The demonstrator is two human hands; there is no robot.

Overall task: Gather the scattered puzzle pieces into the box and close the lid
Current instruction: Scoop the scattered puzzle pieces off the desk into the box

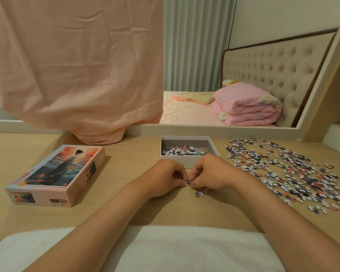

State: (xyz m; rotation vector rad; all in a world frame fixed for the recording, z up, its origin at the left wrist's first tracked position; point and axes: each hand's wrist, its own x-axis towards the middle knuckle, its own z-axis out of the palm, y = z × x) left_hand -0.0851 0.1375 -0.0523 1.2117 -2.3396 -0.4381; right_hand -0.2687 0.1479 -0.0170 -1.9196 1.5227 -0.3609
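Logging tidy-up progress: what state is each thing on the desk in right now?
box: open, partly filled with pieces.
lid: off, lying picture-up left of box.
loose pieces: scattered right of box.
left hand: pinches small piece.
right hand: pinches same small piece.

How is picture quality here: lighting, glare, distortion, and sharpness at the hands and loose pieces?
Head view: warm, even light, soft shadows, no glare; wide-angle stretch toward the edges; left hand and right hand slightly soft, the puzzle piece they pinch barely resolved; scattered pieces at right smear near the frame edge.
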